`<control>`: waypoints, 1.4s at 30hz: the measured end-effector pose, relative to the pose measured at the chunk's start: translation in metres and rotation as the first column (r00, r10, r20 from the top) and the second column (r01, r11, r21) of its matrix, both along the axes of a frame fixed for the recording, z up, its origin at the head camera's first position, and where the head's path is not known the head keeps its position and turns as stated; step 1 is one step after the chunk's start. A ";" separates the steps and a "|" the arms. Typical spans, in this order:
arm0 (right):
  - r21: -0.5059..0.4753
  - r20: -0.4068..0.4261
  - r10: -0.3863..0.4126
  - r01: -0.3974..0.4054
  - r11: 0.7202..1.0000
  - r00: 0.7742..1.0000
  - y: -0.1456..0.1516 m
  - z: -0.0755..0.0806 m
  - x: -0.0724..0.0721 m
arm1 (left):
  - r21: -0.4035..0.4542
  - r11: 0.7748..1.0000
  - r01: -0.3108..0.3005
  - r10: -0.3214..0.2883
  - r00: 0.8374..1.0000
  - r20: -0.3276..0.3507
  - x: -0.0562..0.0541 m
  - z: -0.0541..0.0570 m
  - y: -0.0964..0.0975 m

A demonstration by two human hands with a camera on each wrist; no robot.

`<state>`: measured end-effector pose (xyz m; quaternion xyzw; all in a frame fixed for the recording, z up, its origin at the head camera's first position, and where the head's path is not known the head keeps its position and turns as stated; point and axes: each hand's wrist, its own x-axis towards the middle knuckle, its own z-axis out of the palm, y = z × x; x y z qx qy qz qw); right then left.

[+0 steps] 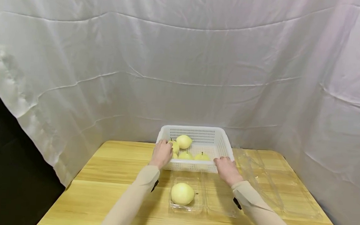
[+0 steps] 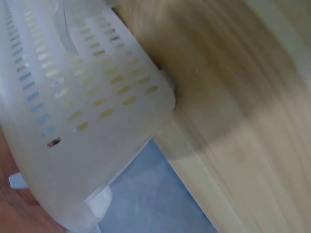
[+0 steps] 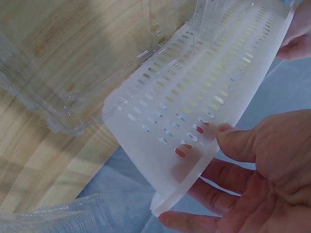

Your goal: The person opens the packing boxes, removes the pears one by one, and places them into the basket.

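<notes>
A white perforated plastic basket stands at the back of the table with several pale yellow pears in it. My left hand holds its rim near the front left corner; in the left wrist view only a bit of that hand shows. At the front right corner my right hand grips the rim, the thumb outside and fingers reaching under and behind the edge in the right wrist view. In front of the basket, one pear lies in an opened clear plastic clamshell box.
More clear plastic boxes lie on the right side of the wooden table. A pale grey curtain hangs behind the table and along its sides. The clamshell's front half sits close against the basket's front wall.
</notes>
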<state>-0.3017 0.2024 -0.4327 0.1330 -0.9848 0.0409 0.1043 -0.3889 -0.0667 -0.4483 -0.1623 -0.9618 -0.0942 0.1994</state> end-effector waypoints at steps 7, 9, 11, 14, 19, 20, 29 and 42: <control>-0.012 0.006 0.000 0.001 1.000 1.000 0.000 -0.001 0.000 | 0.154 0.988 -0.033 0.036 0.999 -0.013 0.018 -0.005 -0.011; -0.017 0.013 -0.004 0.004 1.000 1.000 -0.001 -0.002 0.000 | 0.201 0.979 -0.038 0.039 0.999 0.001 0.024 -0.007 -0.016; -0.020 0.017 -0.003 0.003 1.000 1.000 -0.001 -0.002 0.001 | 0.234 0.971 -0.051 0.050 0.999 0.011 0.029 -0.009 -0.020; -0.025 0.016 -0.003 0.004 1.000 1.000 -0.001 -0.003 0.002 | 0.276 0.957 -0.086 0.079 0.996 0.037 0.035 -0.013 -0.025; -0.035 0.009 -0.002 0.002 0.999 1.000 0.001 -0.005 0.004 | 0.320 0.937 -0.141 0.122 0.989 0.081 0.039 -0.015 -0.031; -0.034 0.002 0.000 0.000 0.999 1.000 0.001 -0.006 0.003 | 0.321 0.934 -0.155 0.132 0.987 0.092 0.040 -0.015 -0.032; -0.037 -0.055 0.017 -0.019 0.999 0.998 0.003 -0.007 0.002 | 0.332 0.928 -0.168 0.134 0.983 0.123 0.034 -0.010 -0.043; -0.121 -0.090 0.112 -0.122 0.985 0.990 0.006 -0.010 0.014 | 0.390 0.889 -0.239 0.192 0.969 0.157 0.029 -0.006 -0.042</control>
